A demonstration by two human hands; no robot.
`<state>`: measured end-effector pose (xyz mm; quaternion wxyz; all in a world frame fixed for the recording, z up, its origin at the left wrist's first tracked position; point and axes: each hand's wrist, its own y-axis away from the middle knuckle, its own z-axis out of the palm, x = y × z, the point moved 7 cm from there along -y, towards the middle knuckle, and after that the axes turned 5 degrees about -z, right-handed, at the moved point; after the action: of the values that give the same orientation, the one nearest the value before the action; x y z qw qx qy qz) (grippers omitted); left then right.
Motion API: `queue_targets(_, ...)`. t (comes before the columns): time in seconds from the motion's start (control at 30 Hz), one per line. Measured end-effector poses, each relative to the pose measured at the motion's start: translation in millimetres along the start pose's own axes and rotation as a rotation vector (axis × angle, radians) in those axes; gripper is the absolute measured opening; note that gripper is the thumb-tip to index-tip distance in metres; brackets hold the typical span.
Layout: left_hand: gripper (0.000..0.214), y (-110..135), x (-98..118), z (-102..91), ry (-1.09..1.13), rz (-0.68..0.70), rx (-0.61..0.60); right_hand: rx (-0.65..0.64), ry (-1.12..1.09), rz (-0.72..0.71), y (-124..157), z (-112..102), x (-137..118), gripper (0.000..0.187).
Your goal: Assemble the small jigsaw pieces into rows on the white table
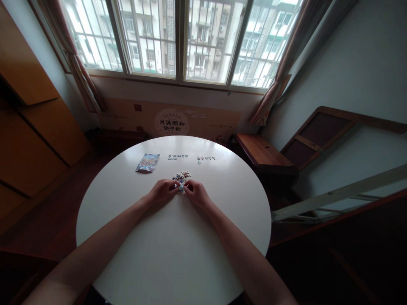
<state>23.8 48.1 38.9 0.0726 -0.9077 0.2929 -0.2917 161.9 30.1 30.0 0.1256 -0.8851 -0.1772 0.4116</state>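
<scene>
Both my hands rest on a round white table point(171, 245). My left hand point(163, 190) and my right hand point(197, 192) meet fingertip to fingertip, both pinching small jigsaw pieces point(181, 187) between them. Just beyond the fingers lies a small heap of loose puzzle pieces point(182, 175). Farther back on the table are two short joined rows of pieces, one row point(177, 156) to the left and one row point(206, 159) to the right. A small printed picture card or bag point(147, 162) lies at the back left of the table.
A wooden bench or low table point(259, 150) stands beyond the table at the right. A framed panel point(314, 135) leans on the right wall. Wooden cabinets point(28, 127) line the left side. A barred window point(181, 38) with curtains fills the far wall.
</scene>
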Motion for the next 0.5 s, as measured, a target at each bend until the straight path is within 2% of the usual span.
queue_targets(0.5,0.023,0.2,1.1,-0.7,-0.021,0.007,-0.006,0.002,-0.002,-0.01,0.2,-0.1,-0.9,0.012)
